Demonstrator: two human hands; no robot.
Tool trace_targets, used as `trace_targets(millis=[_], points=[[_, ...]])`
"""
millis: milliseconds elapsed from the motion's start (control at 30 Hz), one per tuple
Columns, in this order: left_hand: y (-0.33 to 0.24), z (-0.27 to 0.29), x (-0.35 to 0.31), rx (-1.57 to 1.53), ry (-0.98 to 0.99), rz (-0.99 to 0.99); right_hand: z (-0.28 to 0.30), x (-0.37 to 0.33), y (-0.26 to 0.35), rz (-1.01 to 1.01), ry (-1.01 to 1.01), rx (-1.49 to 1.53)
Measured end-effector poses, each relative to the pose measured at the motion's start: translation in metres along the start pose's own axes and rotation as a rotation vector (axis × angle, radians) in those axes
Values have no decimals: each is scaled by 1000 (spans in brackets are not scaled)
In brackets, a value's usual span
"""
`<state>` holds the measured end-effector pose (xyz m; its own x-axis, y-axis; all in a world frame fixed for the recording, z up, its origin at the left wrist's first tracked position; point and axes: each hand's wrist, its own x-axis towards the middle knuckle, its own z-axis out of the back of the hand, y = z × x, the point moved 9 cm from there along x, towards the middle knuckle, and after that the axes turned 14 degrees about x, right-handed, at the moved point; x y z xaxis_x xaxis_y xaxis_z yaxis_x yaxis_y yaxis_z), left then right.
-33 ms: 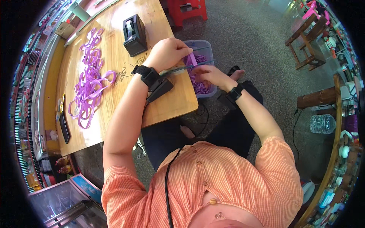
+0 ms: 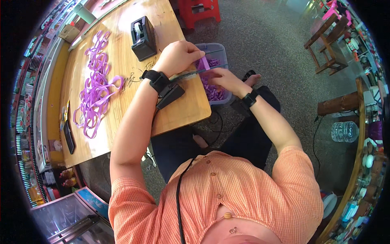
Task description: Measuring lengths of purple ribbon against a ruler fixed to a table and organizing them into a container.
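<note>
A short stretch of purple ribbon runs between my two hands, beside two thin dark rods that jut past the table's right edge. At its upper end my left hand pinches the ribbon between thumb and fingers. My right hand is curled at the lower end, fingertips closed on it, though partly hidden. Below both hands stands a clear plastic bin holding many small purple ribbon pieces. On the table, to the left, lies a long tangled heap of the same purple ribbon.
A black tape dispenser stands on the wooden table. A dark phone-like slab lies at its left edge. Beyond are a red stool, a wooden chair and a large clear bottle. Cables hang under the table.
</note>
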<state>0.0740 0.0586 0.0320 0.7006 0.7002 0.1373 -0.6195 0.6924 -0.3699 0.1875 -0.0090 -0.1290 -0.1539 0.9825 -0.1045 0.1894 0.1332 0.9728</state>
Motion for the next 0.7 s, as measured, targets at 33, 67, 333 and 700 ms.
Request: trace_targets(millis=[33,67,333,700], points=[[5,-3,0,-20,30,57,-5,2,2,5,-6,1],[10,-5,-1,-40,60,113,-7,4,8,51,-57,-144],[7,-4,-3,-64,10,76,-10,-33,0,186,-161,-245],[7,-3,-5,-37,24,88,-45,-140,29,168,-17,3]])
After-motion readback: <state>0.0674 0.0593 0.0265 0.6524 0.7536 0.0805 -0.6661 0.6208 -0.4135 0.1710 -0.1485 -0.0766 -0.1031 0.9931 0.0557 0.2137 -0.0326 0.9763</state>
